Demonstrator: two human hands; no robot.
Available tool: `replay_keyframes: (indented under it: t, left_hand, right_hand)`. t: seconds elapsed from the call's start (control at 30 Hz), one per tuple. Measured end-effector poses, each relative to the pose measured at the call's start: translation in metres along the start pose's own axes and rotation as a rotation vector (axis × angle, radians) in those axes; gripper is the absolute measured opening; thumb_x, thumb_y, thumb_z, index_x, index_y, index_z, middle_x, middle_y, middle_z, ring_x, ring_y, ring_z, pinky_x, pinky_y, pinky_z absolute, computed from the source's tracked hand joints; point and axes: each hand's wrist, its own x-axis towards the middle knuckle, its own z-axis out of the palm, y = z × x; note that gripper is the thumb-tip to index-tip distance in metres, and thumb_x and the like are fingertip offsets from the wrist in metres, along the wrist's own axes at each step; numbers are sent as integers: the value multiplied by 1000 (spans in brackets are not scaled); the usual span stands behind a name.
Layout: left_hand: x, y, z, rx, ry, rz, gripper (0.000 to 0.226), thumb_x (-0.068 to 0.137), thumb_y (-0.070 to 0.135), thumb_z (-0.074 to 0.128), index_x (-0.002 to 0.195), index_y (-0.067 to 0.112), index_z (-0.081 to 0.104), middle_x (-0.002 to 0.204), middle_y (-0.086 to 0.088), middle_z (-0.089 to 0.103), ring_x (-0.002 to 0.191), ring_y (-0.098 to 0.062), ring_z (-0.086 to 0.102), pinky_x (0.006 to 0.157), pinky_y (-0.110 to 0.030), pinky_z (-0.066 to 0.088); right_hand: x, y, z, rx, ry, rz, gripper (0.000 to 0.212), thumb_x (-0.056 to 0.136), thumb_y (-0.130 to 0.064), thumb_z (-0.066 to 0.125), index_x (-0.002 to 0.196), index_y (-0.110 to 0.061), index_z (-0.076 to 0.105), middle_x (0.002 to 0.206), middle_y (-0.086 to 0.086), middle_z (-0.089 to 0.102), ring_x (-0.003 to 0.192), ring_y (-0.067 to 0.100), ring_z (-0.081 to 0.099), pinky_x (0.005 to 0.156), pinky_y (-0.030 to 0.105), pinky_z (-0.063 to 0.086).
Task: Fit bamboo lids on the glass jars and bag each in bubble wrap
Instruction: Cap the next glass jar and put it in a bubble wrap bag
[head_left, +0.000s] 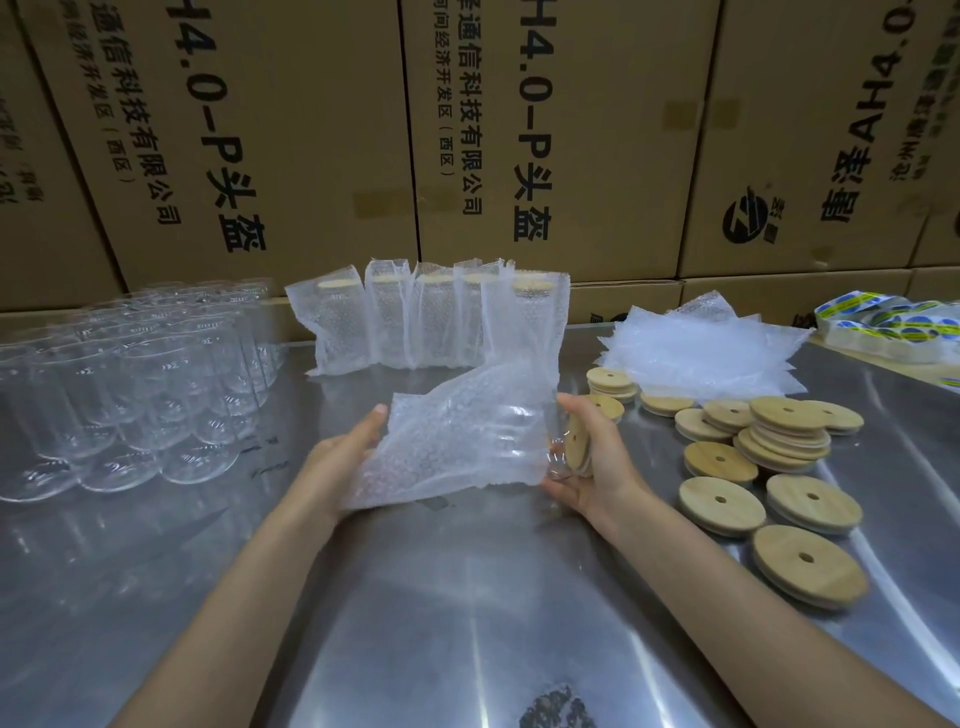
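Above the steel surface (467, 597), the left hand (345, 457) holds the closed end of a bubble-wrap bag (457, 441). The right hand (592, 467) curls round the bamboo lid (577, 448) of a glass jar (519, 431) lying sideways inside that bag. Bare jars (130, 374) stand far left, bagged jars (431, 322) far centre, and loose lids (779, 467) lie at right.

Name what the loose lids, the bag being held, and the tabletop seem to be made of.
Loose lids: pale bamboo or wood, matte, with faint grain and a centre hole. Bag in the left hand: thin translucent bubble wrap, dotted with small cells. Tabletop: probably brushed stainless steel, grey and streakily reflective.
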Motion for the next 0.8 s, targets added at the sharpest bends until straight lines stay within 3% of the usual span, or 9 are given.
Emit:
replay_keyframes:
  t: [0.13,0.27,0.33,0.43,0.5,0.57,0.7,0.8]
  left_hand:
    - [-1,4,-1,-191,-203,105,44,72,41,71,105,12,72,102,-8,74,89,-21,73,63,-26,57]
    - [-8,6,7,-122,-301,240,36,66,45,76,99,32,75,102,13,74,93,-4,70,63,-16,54]
    - [-11,5,12,-98,-386,266,30,69,47,78,96,35,76,106,12,73,97,-5,69,67,-17,54]
    - [-14,5,18,-104,-460,282,49,70,56,78,109,27,72,117,-1,70,108,-19,67,80,-26,55]
    - [-14,3,20,-90,-454,296,62,66,63,77,114,25,69,121,-2,68,115,-22,63,94,-37,50]
    - [-13,1,22,-85,-470,311,61,68,63,76,115,26,68,123,-3,67,117,-23,62,99,-43,46]
    - [-13,3,16,-48,-528,298,57,68,60,78,114,28,69,121,-2,68,114,-21,64,93,-38,50]
    - [-11,6,10,-8,-492,317,60,68,61,77,117,28,67,121,2,68,114,-19,64,100,-41,47]
  right_hand:
    - [1,3,-2,-85,-16,-66,22,85,-43,60,90,-24,72,74,0,69,58,15,65,56,27,53]
    - [3,2,1,-66,-23,-92,27,95,-32,50,80,-21,70,67,-1,70,54,16,66,55,29,54]
    - [2,1,3,23,-71,-89,30,96,-32,50,83,-17,72,71,2,72,59,19,68,55,30,55]
    - [3,2,4,118,-164,-133,40,98,-27,47,72,-16,75,75,6,70,64,22,67,61,33,54]
    - [0,3,6,135,-196,-163,33,98,-25,46,83,-14,73,83,9,70,72,24,67,71,38,54]
    - [-3,1,8,146,-212,-167,30,99,-24,45,88,-12,70,88,14,68,77,29,64,76,42,51]
    - [-4,0,9,172,-249,-150,53,101,-23,40,64,-16,76,76,10,66,71,25,63,68,38,52]
    - [-4,0,10,178,-260,-160,59,101,-20,39,56,-18,76,67,4,70,59,17,69,56,31,57]
